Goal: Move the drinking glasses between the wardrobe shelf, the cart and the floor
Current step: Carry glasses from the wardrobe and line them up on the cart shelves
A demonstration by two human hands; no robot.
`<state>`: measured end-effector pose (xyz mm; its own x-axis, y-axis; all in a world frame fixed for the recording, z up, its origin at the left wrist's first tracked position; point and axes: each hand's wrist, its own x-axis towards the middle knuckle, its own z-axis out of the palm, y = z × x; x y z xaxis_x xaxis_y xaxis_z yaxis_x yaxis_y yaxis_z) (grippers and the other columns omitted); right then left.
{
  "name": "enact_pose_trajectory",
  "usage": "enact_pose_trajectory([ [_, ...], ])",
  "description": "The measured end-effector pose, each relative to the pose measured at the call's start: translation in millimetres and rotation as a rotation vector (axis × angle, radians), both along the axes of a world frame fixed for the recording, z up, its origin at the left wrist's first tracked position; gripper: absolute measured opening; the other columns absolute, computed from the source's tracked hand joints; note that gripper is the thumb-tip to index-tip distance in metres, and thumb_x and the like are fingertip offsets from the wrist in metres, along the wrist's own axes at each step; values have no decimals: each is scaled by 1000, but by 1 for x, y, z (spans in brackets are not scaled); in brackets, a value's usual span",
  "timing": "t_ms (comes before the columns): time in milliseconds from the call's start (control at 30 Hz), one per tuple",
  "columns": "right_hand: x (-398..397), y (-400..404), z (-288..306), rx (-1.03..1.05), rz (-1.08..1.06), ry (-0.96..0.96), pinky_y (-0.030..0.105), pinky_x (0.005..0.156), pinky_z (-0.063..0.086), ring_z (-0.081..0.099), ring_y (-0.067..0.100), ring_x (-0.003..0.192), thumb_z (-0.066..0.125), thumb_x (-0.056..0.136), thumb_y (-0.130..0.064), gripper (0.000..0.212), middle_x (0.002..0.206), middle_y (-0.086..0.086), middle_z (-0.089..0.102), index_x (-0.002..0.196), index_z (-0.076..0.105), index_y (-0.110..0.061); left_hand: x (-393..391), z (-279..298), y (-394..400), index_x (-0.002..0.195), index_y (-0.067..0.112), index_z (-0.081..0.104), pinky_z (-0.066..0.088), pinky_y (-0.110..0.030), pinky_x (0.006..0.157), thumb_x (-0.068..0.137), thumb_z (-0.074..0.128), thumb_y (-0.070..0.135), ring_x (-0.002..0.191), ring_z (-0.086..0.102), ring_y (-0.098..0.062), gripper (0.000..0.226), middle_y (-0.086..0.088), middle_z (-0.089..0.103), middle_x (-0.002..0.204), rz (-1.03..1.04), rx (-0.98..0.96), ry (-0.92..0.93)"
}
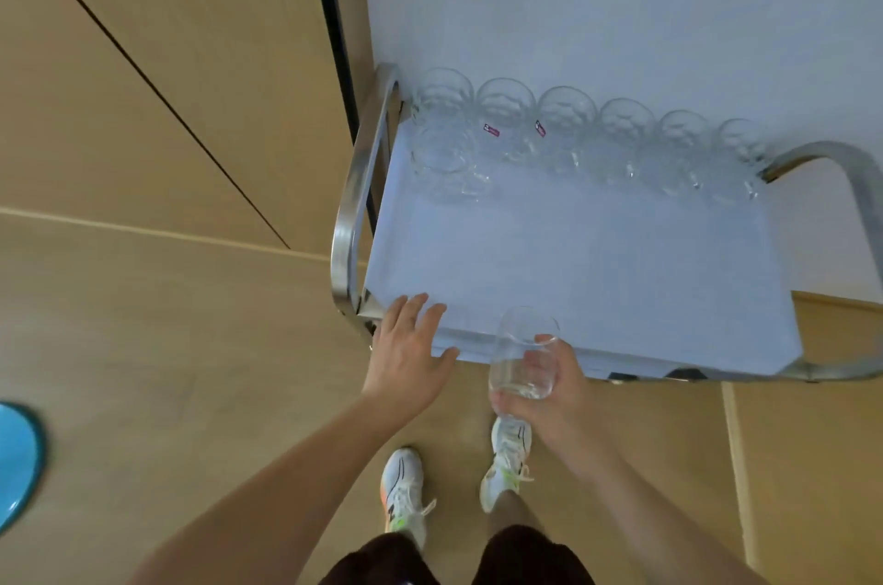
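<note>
A steel-framed cart (351, 211) with a pale blue cloth top (573, 259) stands against the white wall. Several clear drinking glasses (568, 125) stand in a row along its far edge, and one more glass (444, 164) sits in front of the row at the left. My right hand (554, 393) grips a clear drinking glass (523, 355) by its lower part, just off the cart's near edge. My left hand (408, 350) hovers with straight, spread fingers over the cart's near left corner and holds nothing.
Beige wardrobe doors (167, 73) rise to the left of the cart. The wooden floor (167, 345) spreads below, with my white shoes (403, 489) near the cart. A turquoise round object (16, 465) lies at the left edge.
</note>
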<state>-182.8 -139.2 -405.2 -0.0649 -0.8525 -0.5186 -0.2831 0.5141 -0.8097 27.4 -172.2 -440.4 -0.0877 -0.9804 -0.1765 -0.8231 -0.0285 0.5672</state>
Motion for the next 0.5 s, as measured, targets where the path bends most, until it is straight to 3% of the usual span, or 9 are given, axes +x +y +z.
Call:
enact_pose_trajectory([
  [67, 0, 18, 0, 26, -23, -1, 31, 84, 59, 61, 8, 114, 93, 67, -9, 82, 127, -3, 59, 130, 46, -30, -2, -4, 13, 143, 11, 53, 31, -51, 117, 91, 70, 32, 144, 33, -38, 58, -14, 46, 152, -25, -12, 14],
  [133, -2, 30, -4, 36, -17, 25, 43, 93, 57, 60, 11, 116, 94, 67, -11, 77, 123, -5, 62, 126, 49, -32, -4, -11, 22, 142, 9, 53, 32, -51, 117, 91, 70, 30, 143, 36, -38, 58, -15, 48, 150, -41, -11, 16],
  [233, -9, 41, -16, 53, -4, 48, 40, 90, 58, 63, 5, 108, 95, 64, -8, 67, 112, -11, 66, 113, 57, -33, -9, -26, 33, 140, 7, 55, 35, -51, 115, 89, 72, 26, 140, 40, -39, 57, -16, 51, 147, -54, 4, 34],
  [367, -14, 46, -42, 73, -3, 32, 39, 96, 55, 62, 13, 115, 96, 62, -9, 74, 121, -3, 65, 123, 57, -23, -17, -53, 50, 138, 7, 57, 37, -50, 114, 88, 73, 25, 138, 43, -36, 55, -15, 53, 145, -56, 29, 47],
  [433, -17, 49, -58, 73, -19, 16, 39, 94, 55, 62, 12, 114, 96, 62, -8, 74, 119, -5, 66, 123, 57, -26, -22, -68, 58, 138, 7, 58, 37, -49, 114, 88, 73, 26, 138, 44, -35, 55, -14, 54, 145, -22, 38, 53],
  [500, -22, 53, -79, 65, -25, -13, 29, 87, 55, 62, 10, 113, 96, 62, -8, 73, 117, -8, 65, 119, 56, -33, -32, -88, 63, 141, 9, 56, 35, -47, 116, 90, 71, 29, 141, 41, -33, 57, -11, 52, 148, 26, 61, 46],
])
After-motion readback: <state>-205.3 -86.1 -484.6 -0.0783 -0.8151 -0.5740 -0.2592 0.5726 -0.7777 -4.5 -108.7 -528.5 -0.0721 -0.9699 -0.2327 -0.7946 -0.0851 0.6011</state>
